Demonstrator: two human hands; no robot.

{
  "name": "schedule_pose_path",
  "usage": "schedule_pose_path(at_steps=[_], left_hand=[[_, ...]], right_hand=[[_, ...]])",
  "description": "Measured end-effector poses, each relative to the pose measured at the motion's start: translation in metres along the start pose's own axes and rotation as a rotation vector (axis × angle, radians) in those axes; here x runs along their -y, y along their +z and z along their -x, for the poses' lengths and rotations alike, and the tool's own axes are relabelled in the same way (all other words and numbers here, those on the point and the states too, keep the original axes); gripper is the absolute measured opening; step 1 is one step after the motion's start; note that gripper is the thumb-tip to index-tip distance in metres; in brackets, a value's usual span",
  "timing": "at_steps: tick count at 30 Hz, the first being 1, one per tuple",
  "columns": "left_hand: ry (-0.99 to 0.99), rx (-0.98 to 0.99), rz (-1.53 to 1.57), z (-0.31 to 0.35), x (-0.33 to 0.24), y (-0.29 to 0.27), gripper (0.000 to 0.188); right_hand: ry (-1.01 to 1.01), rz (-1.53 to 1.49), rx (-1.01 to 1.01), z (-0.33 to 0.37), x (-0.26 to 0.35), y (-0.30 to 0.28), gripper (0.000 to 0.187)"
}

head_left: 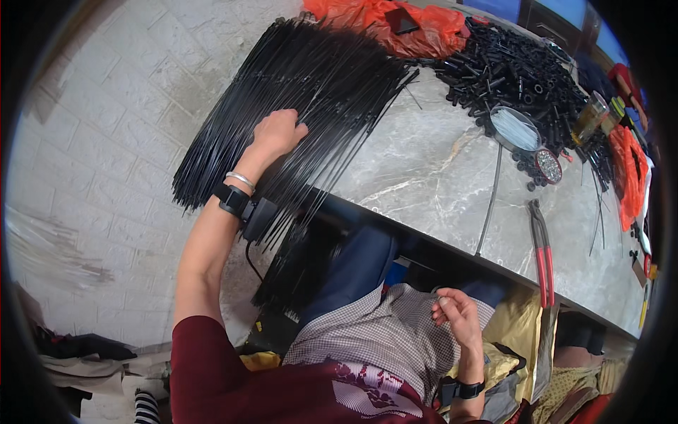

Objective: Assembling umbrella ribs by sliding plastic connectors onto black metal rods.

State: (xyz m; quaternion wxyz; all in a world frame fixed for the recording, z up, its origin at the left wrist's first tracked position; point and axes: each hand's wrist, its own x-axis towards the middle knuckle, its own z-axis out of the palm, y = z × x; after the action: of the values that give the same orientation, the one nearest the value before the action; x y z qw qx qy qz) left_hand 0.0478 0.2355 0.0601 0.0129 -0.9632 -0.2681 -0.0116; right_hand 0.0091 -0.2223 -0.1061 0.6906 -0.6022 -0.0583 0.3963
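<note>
My left hand (281, 132) reaches forward onto a broad pile of long, thin black rods (304, 78) on the left part of the table. Its fingers are curled down into the rods, and their tips are hidden. Over my lap, my right hand (458, 311) is raised with thumb and fingers drawn together. Anything between those fingertips is too small to make out. One single dark rod (492, 198) lies apart on the table and reaches its near edge. Right of it rest long-nosed pliers with red handles (542, 254), their handle ends past the edge.
On the grey marbled table (409, 162) sits a heap of black tubular parts (508, 71). Beside it are a clear dish of pale strips (515, 129), a small dish of metal bits (548, 166) and an amber drink glass (590, 116). An orange-red plastic bag (431, 32) lies behind.
</note>
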Motion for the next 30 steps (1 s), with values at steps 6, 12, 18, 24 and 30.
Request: schedule_pose_path(at_steps=[6,12,18,24,30], left_hand=[[-0.026,-0.064,0.042,-0.008,0.0,0.003,0.032],[-0.014,0.274,0.652,-0.02,0.018,-0.019,0.028],[-0.151,0.628,1.027,-0.02,0.028,-0.039,0.017],[-0.144,0.706,1.332,-0.001,0.019,-0.041,0.061],[-0.003,0.714,1.44,0.01,0.007,-0.026,0.032]], right_hand=[[-0.047,0.057,-0.003,-0.006,0.023,0.006,0.024],[-0.089,0.105,0.105,-0.019,0.066,0.031,0.025],[-0.118,0.157,0.302,-0.061,0.142,0.097,0.027],[-0.209,-0.027,0.354,-0.123,0.155,0.166,0.04],[0.003,-0.214,0.383,-0.157,0.156,0.23,0.046]])
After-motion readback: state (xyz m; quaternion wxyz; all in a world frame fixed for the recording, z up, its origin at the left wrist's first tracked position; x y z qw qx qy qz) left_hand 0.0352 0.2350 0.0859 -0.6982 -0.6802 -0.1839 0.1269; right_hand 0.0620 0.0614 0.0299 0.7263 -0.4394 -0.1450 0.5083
